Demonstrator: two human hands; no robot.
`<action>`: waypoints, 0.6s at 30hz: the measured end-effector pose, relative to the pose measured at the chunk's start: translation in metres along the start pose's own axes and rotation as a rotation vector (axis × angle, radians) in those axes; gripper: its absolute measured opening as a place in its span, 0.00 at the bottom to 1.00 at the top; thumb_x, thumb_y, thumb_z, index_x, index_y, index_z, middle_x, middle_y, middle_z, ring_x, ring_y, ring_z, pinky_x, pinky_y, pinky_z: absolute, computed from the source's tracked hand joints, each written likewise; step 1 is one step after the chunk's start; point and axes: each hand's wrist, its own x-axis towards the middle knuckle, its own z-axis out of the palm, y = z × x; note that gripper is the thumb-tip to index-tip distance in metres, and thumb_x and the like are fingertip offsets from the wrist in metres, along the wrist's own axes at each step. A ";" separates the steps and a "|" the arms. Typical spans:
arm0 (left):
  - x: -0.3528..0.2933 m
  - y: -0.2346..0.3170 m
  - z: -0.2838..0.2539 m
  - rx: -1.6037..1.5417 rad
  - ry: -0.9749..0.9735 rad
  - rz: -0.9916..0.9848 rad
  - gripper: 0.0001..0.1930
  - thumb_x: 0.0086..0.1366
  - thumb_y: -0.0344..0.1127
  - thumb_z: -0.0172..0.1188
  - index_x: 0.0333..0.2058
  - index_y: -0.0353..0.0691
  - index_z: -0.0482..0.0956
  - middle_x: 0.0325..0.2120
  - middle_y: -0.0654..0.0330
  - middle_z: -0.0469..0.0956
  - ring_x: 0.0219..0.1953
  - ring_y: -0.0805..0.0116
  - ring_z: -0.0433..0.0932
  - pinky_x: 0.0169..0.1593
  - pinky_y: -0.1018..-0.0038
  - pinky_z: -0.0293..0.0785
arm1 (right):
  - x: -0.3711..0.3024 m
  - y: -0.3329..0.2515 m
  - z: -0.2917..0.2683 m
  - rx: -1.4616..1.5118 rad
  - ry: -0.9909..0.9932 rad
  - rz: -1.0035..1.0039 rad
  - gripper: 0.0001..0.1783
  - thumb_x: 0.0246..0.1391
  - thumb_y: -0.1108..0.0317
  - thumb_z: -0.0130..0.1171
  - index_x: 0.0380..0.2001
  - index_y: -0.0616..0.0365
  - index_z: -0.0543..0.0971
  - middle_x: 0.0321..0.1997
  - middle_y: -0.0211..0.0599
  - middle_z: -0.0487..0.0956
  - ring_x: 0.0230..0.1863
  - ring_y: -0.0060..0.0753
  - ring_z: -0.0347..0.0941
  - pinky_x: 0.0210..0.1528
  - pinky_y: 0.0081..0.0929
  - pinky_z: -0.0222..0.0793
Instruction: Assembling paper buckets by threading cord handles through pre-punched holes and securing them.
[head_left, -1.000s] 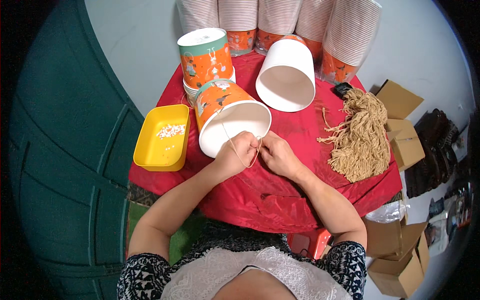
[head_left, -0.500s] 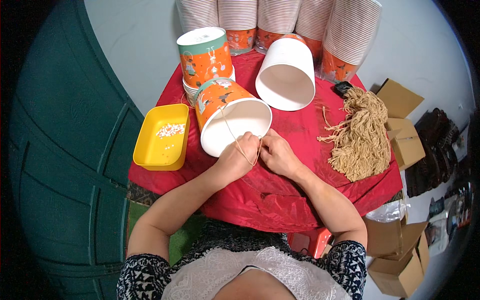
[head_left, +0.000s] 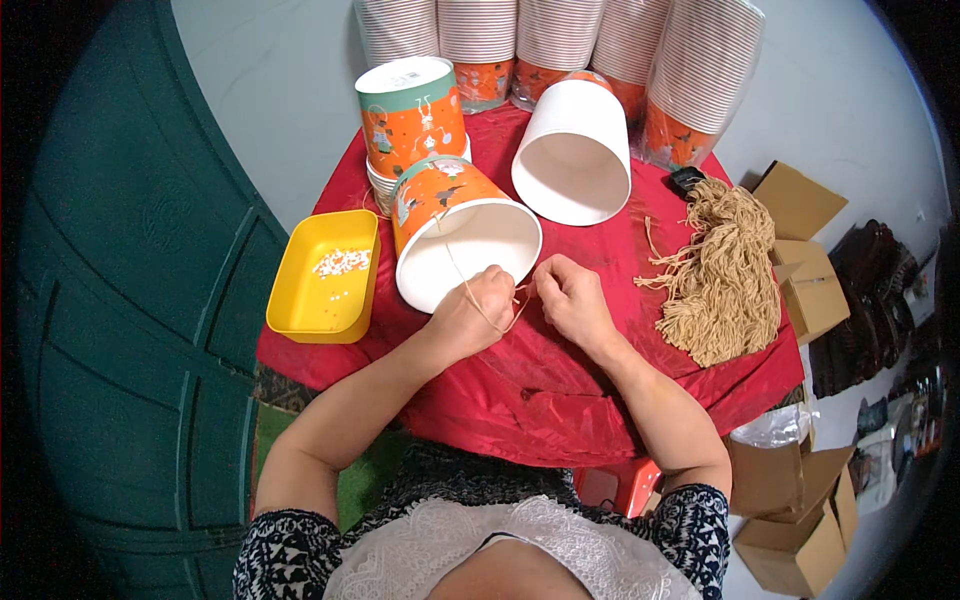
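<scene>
Seemingly knotting the string (head_left: 453,260) running from the tipped bucket (head_left: 440,190) on the table (head_left: 600,255); pinched in the left hand (head_left: 480,305), impossible to tell if also gripped by the curled right hand (head_left: 572,300). Probably calls next for steady tension.

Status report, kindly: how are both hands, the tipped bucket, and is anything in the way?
Left hand closed on string; right hand close beside, its grip unclear. Orange bucket tipped, open mouth facing hands. No obstruction seen.
</scene>
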 end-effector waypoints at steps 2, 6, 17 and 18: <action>0.001 0.000 -0.002 0.014 -0.020 -0.005 0.05 0.55 0.23 0.56 0.31 0.32 0.70 0.29 0.46 0.72 0.30 0.46 0.76 0.35 0.58 0.74 | 0.000 -0.004 0.001 0.059 0.026 0.110 0.08 0.58 0.71 0.54 0.30 0.67 0.75 0.23 0.52 0.78 0.24 0.39 0.78 0.29 0.34 0.72; 0.001 0.003 -0.003 0.004 -0.019 0.011 0.05 0.54 0.25 0.56 0.31 0.33 0.70 0.29 0.46 0.72 0.31 0.46 0.76 0.36 0.58 0.76 | -0.004 -0.009 0.006 0.066 0.029 0.110 0.06 0.57 0.73 0.56 0.33 0.66 0.72 0.23 0.46 0.78 0.25 0.34 0.77 0.30 0.32 0.72; 0.006 0.002 -0.004 -0.262 0.030 -0.202 0.04 0.52 0.25 0.58 0.26 0.35 0.71 0.22 0.51 0.74 0.26 0.54 0.76 0.31 0.63 0.72 | -0.006 0.005 0.011 0.177 -0.056 0.126 0.06 0.55 0.79 0.54 0.37 0.64 0.71 0.27 0.41 0.77 0.30 0.27 0.76 0.33 0.29 0.73; 0.006 0.001 -0.006 -0.329 0.033 -0.265 0.04 0.52 0.25 0.59 0.25 0.35 0.72 0.20 0.53 0.74 0.24 0.58 0.76 0.30 0.66 0.72 | -0.006 0.006 0.011 0.109 -0.054 0.088 0.05 0.55 0.79 0.53 0.36 0.64 0.71 0.27 0.43 0.77 0.30 0.28 0.76 0.33 0.29 0.73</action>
